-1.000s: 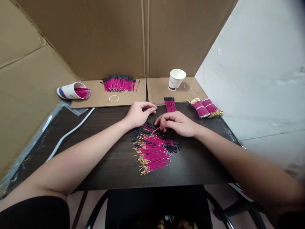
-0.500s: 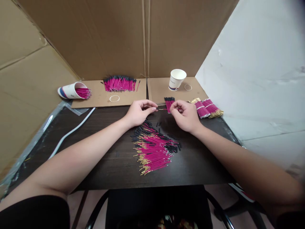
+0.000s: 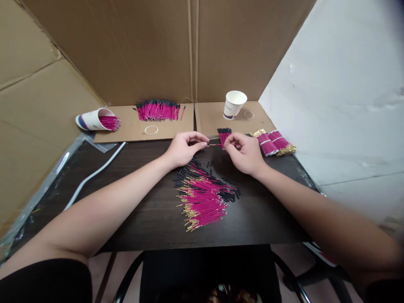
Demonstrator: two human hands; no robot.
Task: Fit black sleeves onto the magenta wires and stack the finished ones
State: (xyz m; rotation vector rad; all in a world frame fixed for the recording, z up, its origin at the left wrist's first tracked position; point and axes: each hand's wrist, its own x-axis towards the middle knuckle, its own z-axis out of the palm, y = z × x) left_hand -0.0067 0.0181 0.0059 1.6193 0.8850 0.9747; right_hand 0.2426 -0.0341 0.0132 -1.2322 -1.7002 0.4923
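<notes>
A thin magenta wire [image 3: 217, 144] with a gold-coloured end spans the gap between my two hands. My right hand [image 3: 245, 153] is closed in a pinch on this wire. Facing it, my left hand [image 3: 185, 149] pinches a short black sleeve [image 3: 208, 144] at the wire's gold end; the fingertips hide most of the sleeve. Whether the gold end is inside the sleeve I cannot tell. Below the hands lies a loose pile of magenta wires [image 3: 205, 206] with gold ends to the left, and short black tubes [image 3: 229, 196] are scattered around it. Beside my right fingers are several black-capped wires [image 3: 224, 136].
Banded wire bundles [image 3: 268, 145] lie at right. Behind, on cardboard [image 3: 126, 134], are a row of black-capped wires [image 3: 159, 110], two rubber bands [image 3: 151, 130] and an upright paper cup [image 3: 234, 107]. A tipped cup [image 3: 91, 120] holding wires and a white cable [image 3: 94, 173] are left.
</notes>
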